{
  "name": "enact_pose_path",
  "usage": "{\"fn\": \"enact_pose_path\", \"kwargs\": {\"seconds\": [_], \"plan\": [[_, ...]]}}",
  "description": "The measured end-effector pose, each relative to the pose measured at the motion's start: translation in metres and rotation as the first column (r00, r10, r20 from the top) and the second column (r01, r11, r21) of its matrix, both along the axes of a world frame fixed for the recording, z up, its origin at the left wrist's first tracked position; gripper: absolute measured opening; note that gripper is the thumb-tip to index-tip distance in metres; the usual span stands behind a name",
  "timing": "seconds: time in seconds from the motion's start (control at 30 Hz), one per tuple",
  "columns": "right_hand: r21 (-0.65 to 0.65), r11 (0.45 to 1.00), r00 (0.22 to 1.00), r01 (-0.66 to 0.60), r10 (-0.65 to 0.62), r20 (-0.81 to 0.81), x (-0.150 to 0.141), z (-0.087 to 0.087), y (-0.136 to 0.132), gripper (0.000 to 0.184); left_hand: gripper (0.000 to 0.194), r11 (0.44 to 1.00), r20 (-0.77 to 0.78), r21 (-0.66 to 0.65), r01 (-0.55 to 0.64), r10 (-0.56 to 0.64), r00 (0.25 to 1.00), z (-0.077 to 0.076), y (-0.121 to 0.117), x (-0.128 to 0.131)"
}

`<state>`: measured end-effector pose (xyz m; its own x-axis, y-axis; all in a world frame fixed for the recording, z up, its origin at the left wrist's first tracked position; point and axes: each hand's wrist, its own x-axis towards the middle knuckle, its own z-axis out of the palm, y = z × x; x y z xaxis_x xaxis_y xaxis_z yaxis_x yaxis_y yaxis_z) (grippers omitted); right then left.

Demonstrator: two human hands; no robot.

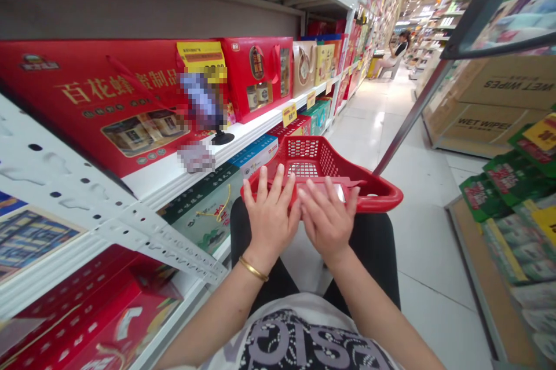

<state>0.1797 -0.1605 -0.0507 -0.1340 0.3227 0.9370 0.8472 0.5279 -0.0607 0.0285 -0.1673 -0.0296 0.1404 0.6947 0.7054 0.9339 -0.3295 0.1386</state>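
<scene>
My left hand (271, 216) and right hand (328, 220) lie flat on the near rim of the red plastic shopping basket (313, 158), fingers spread and uncurled, closed around nothing. The basket sits over my black trousers (373, 254), just beside a white shelf (182, 185) of red gift boxes (87, 103).
</scene>
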Motion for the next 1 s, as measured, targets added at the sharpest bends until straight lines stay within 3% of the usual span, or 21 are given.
{"fn": "enact_pose_path", "kwargs": {"seconds": [0.07, 0.13, 0.3, 0.4, 0.5, 0.63, 0.73, 0.8, 0.87, 1.0], "plan": [[-0.014, 1.0, 0.998, -0.002, 0.003, 0.058, -0.004, -0.002, -0.002, 0.039, 0.049, 1.0, 0.001, 0.005, 0.009, -0.009, 1.0, 0.0, 0.001, -0.001], [-0.072, 0.996, 0.998, 0.045, -0.041, 0.055, 0.01, -0.002, -0.003, 0.042, 0.048, 1.0, 0.008, 0.012, 0.011, -0.011, 1.0, -0.001, 0.001, -0.001], [-0.165, 0.962, 0.954, 0.22, -0.247, -0.171, 0.071, 0.004, -0.001, 0.041, 0.048, 0.999, 0.037, 0.039, 0.013, -0.014, 0.999, -0.001, 0.002, 0.003], [-0.179, 0.948, 0.931, 0.264, -0.298, -0.21, 0.076, 0.011, 0.003, 0.04, 0.047, 0.999, 0.047, 0.041, 0.01, -0.012, 0.999, -0.001, 0.002, 0.004], [-0.15, 0.962, 0.965, 0.229, -0.244, -0.092, 0.052, 0.017, 0.004, 0.039, 0.046, 1.0, 0.041, 0.031, 0.003, -0.004, 0.999, -0.001, 0.001, 0.002], [-0.124, 0.991, 0.996, 0.04, -0.03, 0.08, 0.018, 0.023, 0.005, 0.043, 0.047, 1.0, 0.017, 0.02, 0.006, -0.006, 1.0, 0.0, 0.001, 0.0], [-0.096, 0.992, 0.984, -0.085, 0.099, 0.15, 0.016, 0.024, 0.006, 0.046, 0.047, 1.0, 0.011, 0.021, 0.007, -0.007, 1.0, -0.001, 0.002, 0.0], [-0.097, 0.991, 0.978, -0.087, 0.104, 0.179, 0.027, 0.023, 0.006, 0.046, 0.047, 1.0, 0.014, 0.026, 0.011, -0.011, 1.0, -0.002, 0.002, 0.0], [-0.119, 0.993, 0.987, -0.019, 0.037, 0.155, 0.045, 0.022, 0.006, 0.044, 0.048, 0.999, 0.021, 0.031, 0.012, -0.013, 1.0, -0.003, 0.002, 0.0], [-0.188, 0.955, 0.97, 0.228, -0.24, -0.04, 0.088, 0.02, 0.009, 0.031, 0.047, 0.999, 0.039, 0.041, 0.022, -0.024, 0.999, -0.003, 0.002, 0.001]]}}
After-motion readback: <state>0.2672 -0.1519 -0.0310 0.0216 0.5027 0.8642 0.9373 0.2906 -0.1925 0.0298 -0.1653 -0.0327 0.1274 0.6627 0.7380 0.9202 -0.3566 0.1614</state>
